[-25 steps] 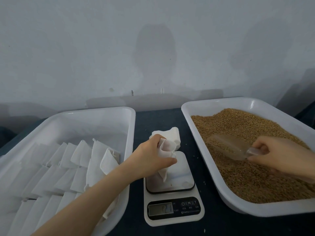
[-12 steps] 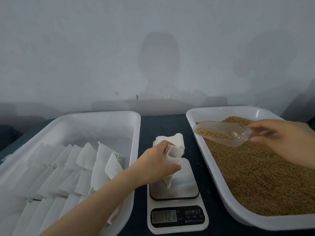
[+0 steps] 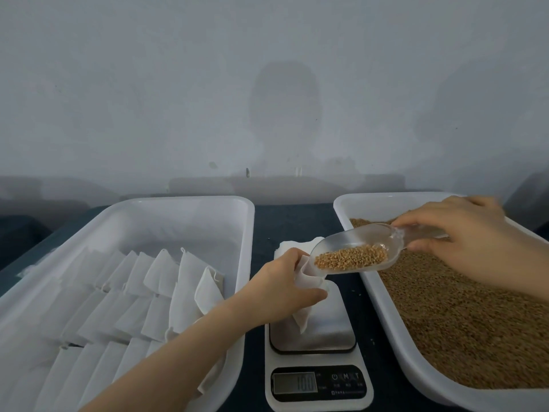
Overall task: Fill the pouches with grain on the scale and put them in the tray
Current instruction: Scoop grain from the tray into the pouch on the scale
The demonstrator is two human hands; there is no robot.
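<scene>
**Status: filling of 1 pouch in progress.**

The left hand [image 3: 279, 289] holds the pouch [image 3: 300, 321] by its mouth above the platform of the scale [image 3: 315, 399]. Its grip is closed, with fingers and thumb curled round the cloth. The pouch's lower corner hangs down to the platform; contact cannot be confirmed.

The right hand [image 3: 463, 236] has its grip closed on the handle of the clear scoop [image 3: 335, 242]. The scoop carries a part load of grain [image 3: 350, 258], and its lip sits at the pouch mouth. No grain is seen falling. The scale display is lit, but its digits are too blurred to read reliably.

**Done, as judged:** rows of flat pouches [image 3: 133, 292] lie in the left tray [image 3: 249, 248]; whether they are filled cannot be told. A small pile of spare pouches [image 3: 286, 248] lies on the tabletop [image 3: 297, 221] behind the scale.

**Left:** pour, check the weight, move this pouch to the left tray, then repeat. The grain tray [image 3: 386, 310] on the right holds an ample supply.
</scene>
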